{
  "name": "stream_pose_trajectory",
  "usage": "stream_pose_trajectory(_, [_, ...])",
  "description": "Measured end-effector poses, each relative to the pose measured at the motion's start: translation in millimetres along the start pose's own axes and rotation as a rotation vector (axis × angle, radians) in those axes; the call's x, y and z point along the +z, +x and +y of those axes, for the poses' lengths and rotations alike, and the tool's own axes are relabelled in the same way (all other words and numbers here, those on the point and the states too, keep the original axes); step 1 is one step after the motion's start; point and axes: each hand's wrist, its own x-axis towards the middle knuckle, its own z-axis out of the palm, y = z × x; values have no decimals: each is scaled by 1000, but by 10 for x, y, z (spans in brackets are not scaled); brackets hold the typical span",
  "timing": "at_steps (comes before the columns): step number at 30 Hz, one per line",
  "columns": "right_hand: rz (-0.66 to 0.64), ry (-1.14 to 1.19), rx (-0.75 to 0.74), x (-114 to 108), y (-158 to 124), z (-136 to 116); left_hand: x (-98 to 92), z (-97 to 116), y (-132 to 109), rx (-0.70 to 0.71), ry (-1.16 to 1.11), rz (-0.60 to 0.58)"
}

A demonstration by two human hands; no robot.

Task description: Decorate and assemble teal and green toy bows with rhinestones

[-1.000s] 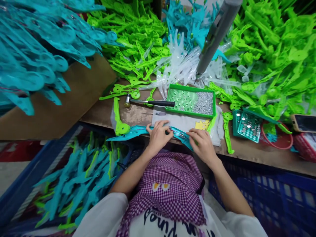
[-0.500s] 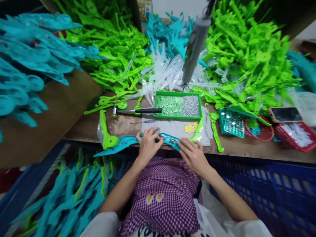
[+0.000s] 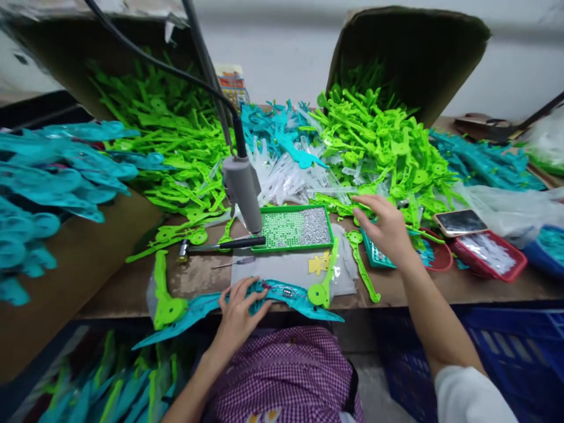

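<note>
My left hand [image 3: 240, 305] lies with spread fingers on a long teal plastic part [image 3: 247, 298] at the bench's front edge, pressing it down. Small metal pieces show inside that part, just right of my fingers. My right hand [image 3: 382, 226] reaches out to the right, fingers apart and empty, hovering over a small teal tray of round metal pieces [image 3: 374, 255] and the foot of the green parts pile [image 3: 383, 147]. A grey powered screwdriver [image 3: 243, 191] hangs on a cable above the bench, between my hands and the far piles.
A green tray of screws [image 3: 296, 228], a small hammer [image 3: 220, 245] and a thin pick [image 3: 233, 263] lie behind a grey cloth [image 3: 286, 270]. A phone [image 3: 459, 221], red baskets [image 3: 487, 254], cardboard boxes [image 3: 409, 53] and blue crates [image 3: 511, 346] ring the bench.
My right hand left the teal part and reached up to the right toward the small tray. My head tilted up, showing the boxes and wall. The left hand stays on the part.
</note>
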Motion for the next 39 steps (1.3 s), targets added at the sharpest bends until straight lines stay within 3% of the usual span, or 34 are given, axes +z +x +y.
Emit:
stream_pose_trajectory(2, [-87, -17, -18, 284, 406, -77, 3, 22, 2, -21, 5, 11])
stream_pose_trajectory(4, [-83, -152, 69, 644, 825, -91, -18, 52, 3, -27, 15, 8])
stream_pose_trajectory(6, [-81, -232, 64, 1006, 1191, -77, -51, 93, -7, -19, 32, -1])
stream_pose_trajectory(9, [-152, -329, 91, 1392, 1540, -68, -81, 173, -59, -18, 82, 11])
stream_pose_trajectory(11, [-196, -343, 134, 1495, 1640, -61, -69, 220, -114, -26, 109, 35])
stream_pose_trajectory(16, [-66, -275, 174, 1377, 1672, 47, 10, 254, -211, -46, 75, 77])
stream_pose_trajectory(20, [74, 0, 198, 1174, 1507, 158, 26, 234, -211, -57, 42, 73])
stream_pose_trajectory(24, [101, 194, 268, 980, 1072, 182, 37, 222, -205, -43, 43, 87])
stream_pose_trajectory(29, [186, 74, 250, 1003, 388, 27, 62, 215, -220, -44, 30, 81])
stream_pose_trajectory(33, [-7, 108, 182, 1177, 51, -186, 61, 209, -220, -53, 24, 87])
stream_pose_trajectory(36, [-78, -2, 47, 1159, 178, -243, 59, 205, -218, -48, 15, 102])
stream_pose_trajectory(39, [-24, -317, -69, 1064, 695, -152, 63, 217, -223, -54, 8, 114])
